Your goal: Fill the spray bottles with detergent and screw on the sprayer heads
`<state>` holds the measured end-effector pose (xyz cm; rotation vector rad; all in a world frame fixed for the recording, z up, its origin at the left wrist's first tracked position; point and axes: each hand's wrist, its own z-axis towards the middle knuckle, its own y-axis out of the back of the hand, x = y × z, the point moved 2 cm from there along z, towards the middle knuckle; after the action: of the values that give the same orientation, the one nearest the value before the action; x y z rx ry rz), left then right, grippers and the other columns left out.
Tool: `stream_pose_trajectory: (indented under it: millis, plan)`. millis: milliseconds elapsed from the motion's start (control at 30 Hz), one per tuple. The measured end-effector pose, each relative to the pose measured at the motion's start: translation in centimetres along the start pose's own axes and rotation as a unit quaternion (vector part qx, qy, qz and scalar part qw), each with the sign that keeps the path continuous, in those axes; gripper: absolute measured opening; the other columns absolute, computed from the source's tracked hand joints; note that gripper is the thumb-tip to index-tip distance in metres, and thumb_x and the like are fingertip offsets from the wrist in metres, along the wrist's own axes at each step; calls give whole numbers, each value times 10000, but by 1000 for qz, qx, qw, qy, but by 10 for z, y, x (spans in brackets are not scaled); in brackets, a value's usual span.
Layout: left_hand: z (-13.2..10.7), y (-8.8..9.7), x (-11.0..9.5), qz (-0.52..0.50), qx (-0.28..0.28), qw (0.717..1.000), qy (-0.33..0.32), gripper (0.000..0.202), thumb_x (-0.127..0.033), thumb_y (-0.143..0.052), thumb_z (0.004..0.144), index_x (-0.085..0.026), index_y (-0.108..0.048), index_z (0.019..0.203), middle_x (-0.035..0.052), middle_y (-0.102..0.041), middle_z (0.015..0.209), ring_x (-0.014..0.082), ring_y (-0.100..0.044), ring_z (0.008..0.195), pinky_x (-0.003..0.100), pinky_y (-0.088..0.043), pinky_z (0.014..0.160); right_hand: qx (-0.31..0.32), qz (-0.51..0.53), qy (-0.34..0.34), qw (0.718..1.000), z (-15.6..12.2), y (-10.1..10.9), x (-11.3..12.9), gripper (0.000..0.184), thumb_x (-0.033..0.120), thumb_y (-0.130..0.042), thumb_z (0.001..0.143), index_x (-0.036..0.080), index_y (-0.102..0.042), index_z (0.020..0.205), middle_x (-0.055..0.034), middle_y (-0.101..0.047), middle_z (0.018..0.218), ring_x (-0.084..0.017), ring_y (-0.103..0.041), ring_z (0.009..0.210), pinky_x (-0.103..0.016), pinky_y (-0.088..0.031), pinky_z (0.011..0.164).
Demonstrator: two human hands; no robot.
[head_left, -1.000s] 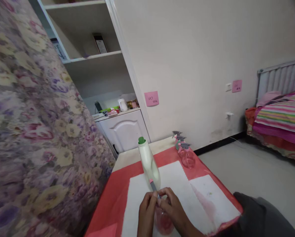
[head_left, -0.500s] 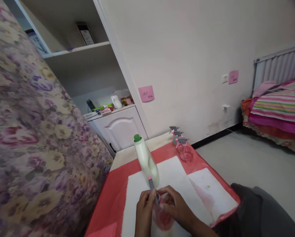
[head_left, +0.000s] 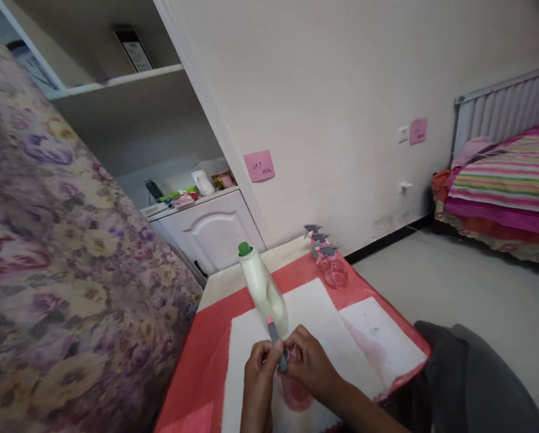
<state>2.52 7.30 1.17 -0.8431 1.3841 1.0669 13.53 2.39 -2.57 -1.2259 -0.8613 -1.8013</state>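
Observation:
A clear pink spray bottle [head_left: 296,394] with a grey and pink spray head [head_left: 274,332] stands on a white sheet [head_left: 246,367] near the table's front. My left hand [head_left: 261,367] is closed on the grey spray head, thumb along it. Pinched at the pink collar just under the head is my right hand [head_left: 309,361], its fingers closed. Just beyond them a pale green jug-like bottle [head_left: 263,288] with a handle and a green top stands upright.
Several spray bottles [head_left: 335,274] line the table's far right side. A smaller stained white sheet [head_left: 382,343] lies on the red cloth [head_left: 197,337]. Floral curtain [head_left: 71,270] hangs on the left; a cabinet [head_left: 219,231] stands behind. A dark grey object [head_left: 477,379] is at right.
The camera view has shifted slightly. My right hand has moved up from the bottle's shoulder to the collar, close against my left hand.

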Motion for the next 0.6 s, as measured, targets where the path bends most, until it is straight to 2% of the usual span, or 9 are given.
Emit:
stream_pose_trajectory:
  millis: [133,233,300,367,433,533,600]
  plan:
    - [-4,-2,2,2,-15,1000,-12,396,-555,-743,654,-195,-578,645,-37,-535,616,156,-479,638,258,-382,596,-68,-21,-18,997,-3,-8,-5,246,162,-733,641,204,-516,747,39,-459,785,-153,-486,719,-286,-354,677]
    - [-4,-3,5,8,-15,1000,-3,387,-558,-716,687,-201,-568,666,-37,-533,634,157,-477,644,256,-373,583,-50,-8,-11,999,-4,-6,-4,380,130,-798,538,204,-553,818,30,-479,834,-168,-507,764,-289,-380,699]
    - [-4,-2,7,8,-19,1000,4,394,-564,-719,679,-202,-564,672,-38,-531,642,161,-484,652,260,-380,589,-12,10,11,1000,-3,-2,-2,357,92,-771,554,214,-599,842,29,-506,850,-161,-527,774,-272,-398,691]
    - [-3,-2,8,5,-20,1000,3,394,-560,-728,668,-202,-565,685,-36,-534,657,168,-497,675,268,-396,618,5,21,27,999,-2,-1,-2,236,84,-711,628,221,-618,796,37,-514,813,-140,-526,727,-251,-396,652]
    - [-3,-3,7,2,-16,1000,2,387,-548,-732,670,-203,-558,697,-39,-528,667,170,-503,689,271,-403,638,-11,22,27,999,0,-3,-4,173,105,-698,653,210,-580,721,45,-484,764,-128,-489,673,-246,-374,612]
    - [-5,-3,6,0,-15,1000,4,383,-541,-724,683,-206,-540,699,-44,-513,660,161,-487,669,264,-389,615,-60,9,9,998,0,-8,-9,258,145,-743,615,206,-515,719,47,-437,755,-135,-442,660,-267,-351,612]
    - [-6,-3,6,3,-16,1000,8,383,-546,-719,684,-203,-549,703,-39,-523,657,162,-485,662,262,-380,597,-66,4,9,998,-1,-8,-10,320,145,-771,574,200,-537,784,33,-458,799,-150,-466,703,-280,-368,641]
